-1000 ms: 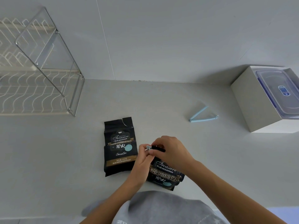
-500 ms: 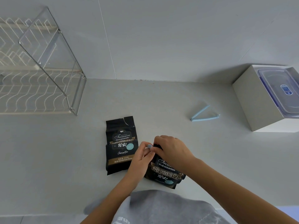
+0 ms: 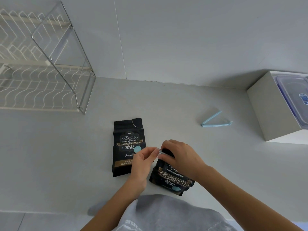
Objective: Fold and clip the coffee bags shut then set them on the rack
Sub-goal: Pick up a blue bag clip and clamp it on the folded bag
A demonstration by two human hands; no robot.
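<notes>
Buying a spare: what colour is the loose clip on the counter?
Light blue clip; head view.

The right hand (image 3: 180, 157) curls over the top of the nearer bag (image 3: 173, 179) and hides its fold. Only a pale tip of the clip (image 3: 160, 151) shows, pinched by the left hand (image 3: 141, 165); whether it is latched cannot be told. That hand also covers the lower right corner of the farther bag (image 3: 127, 142), whose small print is unreadable. The rack (image 3: 41, 90) runs off the left edge, the box (image 3: 270, 110) and tub (image 3: 293, 90) off the right
</notes>
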